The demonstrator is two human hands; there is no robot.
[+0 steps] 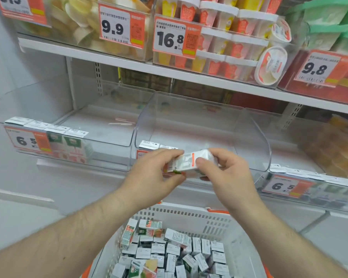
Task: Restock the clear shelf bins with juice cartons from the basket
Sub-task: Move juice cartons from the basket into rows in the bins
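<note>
White metal shelving (117, 63) fills the view, its perforated uprights (97, 79) showing behind. On the upper shelf stand clear tubs of pudding cups (229, 43) and orange price tags (177, 37) reading 9.9, 16.8 and 9.8. A pale wall panel (18, 177) runs along the left edge

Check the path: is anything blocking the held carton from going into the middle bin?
Nothing visible. Both hands hold the carton at the middle bin's open front; two cartons sit at its left.
</note>
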